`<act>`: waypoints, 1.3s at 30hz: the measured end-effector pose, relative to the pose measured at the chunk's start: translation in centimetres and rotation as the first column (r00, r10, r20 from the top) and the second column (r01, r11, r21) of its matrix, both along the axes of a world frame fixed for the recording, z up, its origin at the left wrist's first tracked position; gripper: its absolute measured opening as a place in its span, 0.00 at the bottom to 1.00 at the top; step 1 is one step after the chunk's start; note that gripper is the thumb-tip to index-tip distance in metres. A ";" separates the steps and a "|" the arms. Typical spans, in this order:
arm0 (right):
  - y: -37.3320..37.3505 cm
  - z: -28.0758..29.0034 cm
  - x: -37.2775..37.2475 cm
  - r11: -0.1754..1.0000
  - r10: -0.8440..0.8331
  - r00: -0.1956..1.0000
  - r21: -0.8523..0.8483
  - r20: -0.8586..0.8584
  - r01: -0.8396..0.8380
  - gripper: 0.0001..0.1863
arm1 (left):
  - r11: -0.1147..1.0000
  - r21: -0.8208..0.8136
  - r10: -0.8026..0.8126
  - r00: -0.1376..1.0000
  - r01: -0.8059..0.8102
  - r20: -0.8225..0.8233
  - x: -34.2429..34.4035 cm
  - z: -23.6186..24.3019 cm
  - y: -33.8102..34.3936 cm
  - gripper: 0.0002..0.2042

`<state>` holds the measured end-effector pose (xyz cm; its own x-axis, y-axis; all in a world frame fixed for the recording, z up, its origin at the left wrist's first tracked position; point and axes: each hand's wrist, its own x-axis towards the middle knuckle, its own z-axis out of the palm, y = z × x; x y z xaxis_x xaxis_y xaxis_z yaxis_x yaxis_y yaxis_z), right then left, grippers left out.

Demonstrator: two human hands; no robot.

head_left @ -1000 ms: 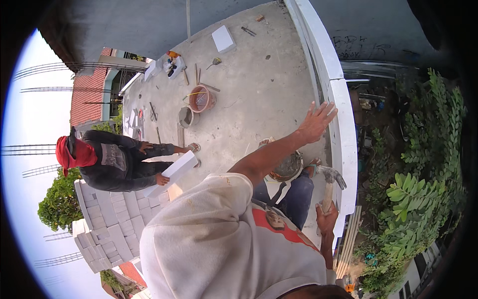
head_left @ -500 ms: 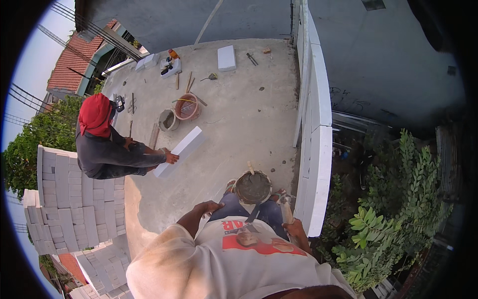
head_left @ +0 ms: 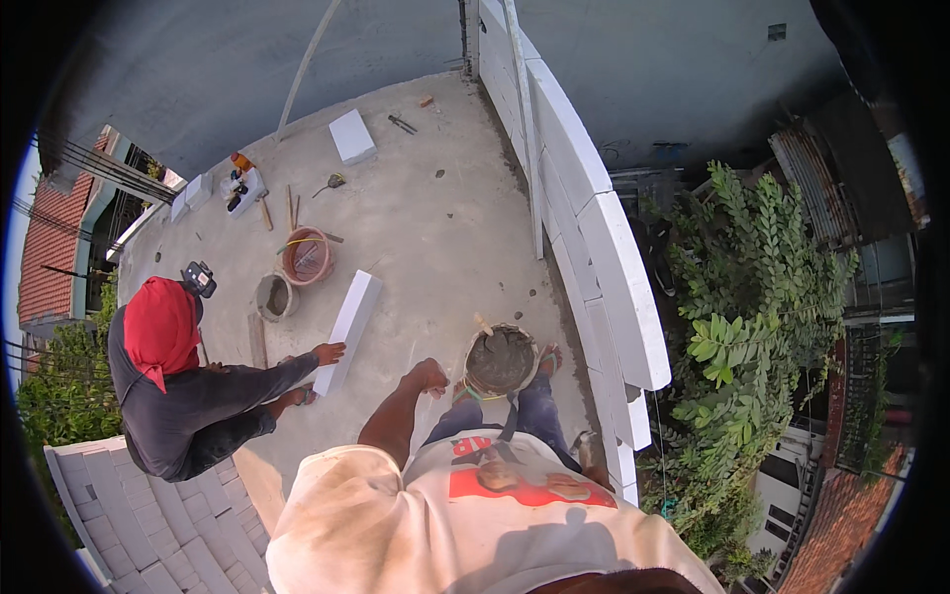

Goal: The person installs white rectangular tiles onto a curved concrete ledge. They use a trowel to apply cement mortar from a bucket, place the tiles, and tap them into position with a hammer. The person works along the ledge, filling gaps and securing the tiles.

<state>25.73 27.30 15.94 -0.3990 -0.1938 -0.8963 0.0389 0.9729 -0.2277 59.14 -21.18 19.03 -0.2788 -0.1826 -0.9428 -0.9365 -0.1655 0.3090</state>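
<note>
My left hand (head_left: 428, 377) is held out over the concrete floor, left of the mortar bucket, with fingers apart and nothing visible in it. A bucket of wet grey mortar (head_left: 501, 360) stands between my feet, and a light handle (head_left: 483, 325) sticks up at its far rim. Down by my right side, my right hand (head_left: 596, 469) is closed around a pale, flat hand tool (head_left: 584, 443), close to the white block wall (head_left: 602, 327). Part of this hand is hidden by my shirt, and the tool's exact kind is unclear.
A co-worker in a red head covering (head_left: 163, 332) crouches at left, one hand on a long white block (head_left: 348, 332). Beyond are a reddish tub (head_left: 308, 255), a smaller mortar bucket (head_left: 275, 296) and a loose white block (head_left: 352, 137). Stacked blocks (head_left: 158, 505) stand lower left.
My view has turned to the right, so the floor items sit further left. My left hand has swung forward, away from my lap. The co-worker still touches the long block.
</note>
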 end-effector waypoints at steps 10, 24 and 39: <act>8.5 7.2 20.7 0.913 -0.407 0.913 -0.043 -0.009 0.406 0.14 | 0.175 -0.679 -0.966 0.259 0.712 0.023 7.6 -9.4 -3.7 0.13; 16.2 2.0 43.5 0.721 -0.693 0.721 -0.007 -0.032 0.693 0.15 | 0.314 -0.273 -0.949 0.291 0.909 -0.125 4.6 -2.7 8.4 0.18; 19.9 -1.5 44.9 0.755 -0.641 0.751 -0.048 0.158 0.654 0.15 | 0.126 -0.226 -0.966 0.171 0.966 0.193 0.9 2.3 24.3 0.44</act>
<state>70.66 47.23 14.48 -0.3476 -0.0155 -0.9375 0.6857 0.6778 -0.2655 59.99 3.15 21.34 -0.4068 0.0338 -0.9129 -0.2600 0.9537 0.1512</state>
